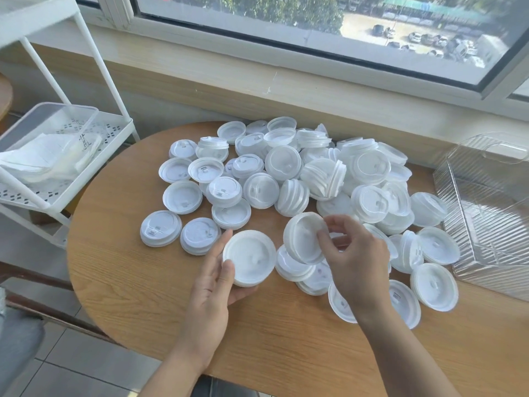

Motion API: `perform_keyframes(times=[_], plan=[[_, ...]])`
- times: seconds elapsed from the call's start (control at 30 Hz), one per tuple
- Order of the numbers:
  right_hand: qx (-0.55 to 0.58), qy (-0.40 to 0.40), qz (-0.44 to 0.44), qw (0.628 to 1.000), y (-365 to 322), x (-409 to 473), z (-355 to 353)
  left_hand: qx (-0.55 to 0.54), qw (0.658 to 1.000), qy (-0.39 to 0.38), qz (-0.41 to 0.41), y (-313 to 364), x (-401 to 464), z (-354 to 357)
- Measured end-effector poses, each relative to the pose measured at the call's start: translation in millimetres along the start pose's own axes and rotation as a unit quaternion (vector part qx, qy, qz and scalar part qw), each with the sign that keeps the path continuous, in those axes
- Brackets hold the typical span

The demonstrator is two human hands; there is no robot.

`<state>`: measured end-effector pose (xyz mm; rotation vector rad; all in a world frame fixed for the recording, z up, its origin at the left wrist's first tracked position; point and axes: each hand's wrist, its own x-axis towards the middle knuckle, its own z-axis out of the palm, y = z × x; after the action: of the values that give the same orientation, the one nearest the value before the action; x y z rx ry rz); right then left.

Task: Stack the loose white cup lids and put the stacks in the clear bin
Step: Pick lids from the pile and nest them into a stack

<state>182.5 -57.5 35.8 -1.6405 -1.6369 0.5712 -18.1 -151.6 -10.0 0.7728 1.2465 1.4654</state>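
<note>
Several loose white cup lids (286, 164) lie in a heap across the round wooden table (143, 282). My left hand (213, 279) grips a short stack of white lids (249, 257) from below, underside up, just above the table's front. My right hand (356, 262) pinches another tilted white lid (303, 237) by its rim, right beside that stack. The clear ribbed bin (486, 213) stands at the table's right edge, with no lids visible inside.
A white metal trolley (94, 156) stands left of the table, carrying a clear tub (57, 116) and white bags. A window sill and wall run behind the table. Bare wood shows along the front and left of the tabletop.
</note>
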Motion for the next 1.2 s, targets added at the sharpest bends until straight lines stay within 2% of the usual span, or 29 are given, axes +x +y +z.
perform_keyframes(times=[0.23,0.53,0.87,0.93,1.07,1.2], plan=[[-0.026,0.008,-0.006,1.0,10.0,6.9,-4.1,-0.001,1.0,0.014,-0.014,-3.0,-2.4,-3.4],[0.082,-0.038,0.029,0.996,3.9,6.8,-9.6,0.001,1.0,0.0,-0.028,-0.9,3.1,14.9],[0.055,0.049,0.005,0.997,3.2,9.9,-17.5,0.009,1.0,-0.002,-0.03,-0.9,4.8,26.0],[0.083,0.028,0.031,0.996,2.0,10.4,-19.1,0.01,0.999,-0.007,-0.029,0.0,4.6,26.6],[0.156,-0.078,0.086,0.981,-4.0,6.9,-19.6,0.008,1.0,-0.018,-0.024,1.7,3.1,27.9],[0.115,-0.115,0.073,0.984,-11.5,-4.9,-10.3,0.003,0.999,-0.039,-0.02,1.2,0.8,30.1]])
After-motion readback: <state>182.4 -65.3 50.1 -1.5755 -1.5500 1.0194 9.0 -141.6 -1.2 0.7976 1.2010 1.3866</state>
